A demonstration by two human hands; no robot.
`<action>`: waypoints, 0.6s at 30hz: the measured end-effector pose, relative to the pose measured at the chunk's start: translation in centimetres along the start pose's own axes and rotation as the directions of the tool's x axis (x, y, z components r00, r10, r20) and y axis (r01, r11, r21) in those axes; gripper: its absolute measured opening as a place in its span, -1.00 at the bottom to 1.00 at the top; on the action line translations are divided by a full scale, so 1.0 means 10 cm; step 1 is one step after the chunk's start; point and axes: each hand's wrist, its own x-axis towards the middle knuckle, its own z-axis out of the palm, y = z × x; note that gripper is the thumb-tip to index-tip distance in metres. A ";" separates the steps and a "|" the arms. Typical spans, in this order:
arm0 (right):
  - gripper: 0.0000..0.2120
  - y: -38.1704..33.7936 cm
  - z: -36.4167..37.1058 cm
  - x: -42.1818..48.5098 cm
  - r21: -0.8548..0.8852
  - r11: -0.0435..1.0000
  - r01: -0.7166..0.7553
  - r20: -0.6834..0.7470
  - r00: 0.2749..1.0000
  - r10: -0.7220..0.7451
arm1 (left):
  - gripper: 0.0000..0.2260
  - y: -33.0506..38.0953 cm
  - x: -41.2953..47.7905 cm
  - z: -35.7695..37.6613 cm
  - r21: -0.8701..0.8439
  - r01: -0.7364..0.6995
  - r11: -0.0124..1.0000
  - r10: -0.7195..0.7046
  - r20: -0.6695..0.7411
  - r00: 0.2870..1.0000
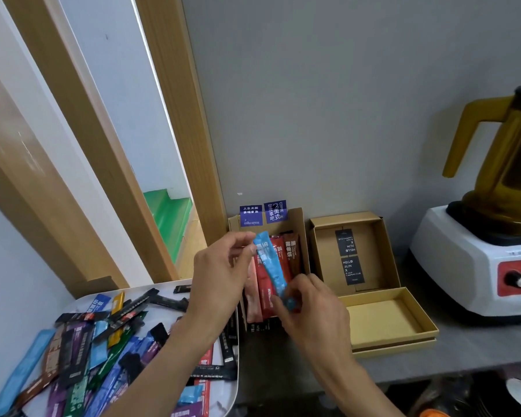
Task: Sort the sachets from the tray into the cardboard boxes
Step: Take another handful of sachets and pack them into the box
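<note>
I hold one light blue sachet (269,266) by its two ends. My left hand (220,281) pinches the top end between thumb and fingertips, and my right hand (313,311) grips the bottom end. Held this way, the thin packet stays stretched and straight, so it does not flop when it goes in among the others.

The sachet hangs slanted just above the left cardboard box (295,218), over the red sachets (265,284) and a brown sachet (293,251) packed there side by side, lengthwise. I judge that is why I line the blue one up along their length: it can then slot in as one more stick in the row.

The right cardboard box (370,236) sits just beside it, open, with two black sachets (351,270) lying end to end. That looks like a separate place for the black kind.

The tray (237,383) sits at my left on the worktop (463,341), touching or nearly touching the left box, so each carry is short. It holds a loose pile of mixed sachets (103,350) lying across each other, so most of the sorting is not yet done. A blender (475,260) stands well to the right, out of the way.
</note>
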 end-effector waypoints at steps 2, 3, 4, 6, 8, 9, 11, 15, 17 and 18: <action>-0.67 -0.03 0.06 0.01 -0.097 0.995 0.008 0.011 1.000 -0.007 | -0.83 0.01 -0.06 -0.01 0.275 -0.141 0.951 0.135 0.041 0.990; -0.65 -0.06 0.09 0.01 -0.147 0.989 0.004 0.029 1.000 0.000 | -0.83 0.00 -0.09 0.00 0.407 -0.200 0.891 0.166 0.117 0.979; -0.62 -0.09 0.13 0.02 -0.195 0.981 0.000 0.044 0.999 0.009 | -0.82 -0.03 -0.12 0.01 0.518 -0.249 0.818 0.158 0.214 0.964; -0.60 -0.14 0.18 0.01 -0.263 0.965 -0.007 0.083 0.996 0.030 | -0.76 -0.11 -0.18 0.04 0.670 -0.351 0.654 0.088 0.394 0.915; -0.61 -0.15 0.18 0.00 -0.262 0.965 0.001 0.112 0.993 0.029 | -0.68 -0.20 -0.21 0.08 0.722 -0.451 0.524 0.045 0.505 0.862; -0.62 -0.15 0.17 0.00 -0.237 0.972 0.009 0.118 0.993 0.019 | -0.67 -0.23 -0.22 0.09 0.730 -0.489 0.478 0.045 0.536 0.843; -0.64 -0.11 0.13 0.00 -0.175 0.984 0.033 0.128 0.992 -0.011 | -0.64 -0.28 -0.21 0.10 0.730 -0.522 0.441 0.046 0.562 0.826; -0.65 -0.01 0.06 0.07 -0.124 0.987 0.101 0.191 0.979 -0.076 | -0.59 -0.38 -0.23 0.09 0.691 -0.526 0.496 0.091 0.561 0.823; -0.61 -0.01 0.06 0.10 -0.167 0.977 0.136 0.227 0.969 -0.096 | -0.58 -0.41 -0.26 0.09 0.674 -0.509 0.535 0.102 0.547 0.831; -0.59 -0.01 0.06 0.10 -0.191 0.971 0.141 0.237 0.967 -0.094 | -0.58 -0.42 -0.27 0.09 0.675 -0.505 0.538 0.103 0.541 0.834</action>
